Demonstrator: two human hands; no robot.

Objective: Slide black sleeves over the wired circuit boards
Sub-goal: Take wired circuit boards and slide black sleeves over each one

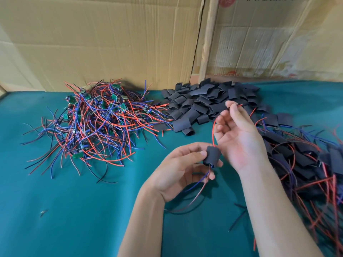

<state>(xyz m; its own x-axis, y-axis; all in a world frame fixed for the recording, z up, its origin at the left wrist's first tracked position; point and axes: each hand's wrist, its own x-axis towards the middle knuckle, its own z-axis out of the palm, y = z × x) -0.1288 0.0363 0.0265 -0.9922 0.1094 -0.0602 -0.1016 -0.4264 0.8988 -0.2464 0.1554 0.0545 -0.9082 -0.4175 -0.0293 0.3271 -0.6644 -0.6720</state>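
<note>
Far left on green cloth [55, 210]: tangled heap of bare wired circuit boards [89, 123], red, blue, black leads. Centre back: pile of loose black sleeves [200, 102] against cardboard wall [104, 43]. Centre front: left hand [183, 169] pinching black sleeve [212, 154] between thumb and fingers, blue and red leads hanging from lower end. Above: right hand [239, 134] pinching red wire [214, 130] rising from sleeve top. Far right: heap of sleeved boards [306, 164].
</note>
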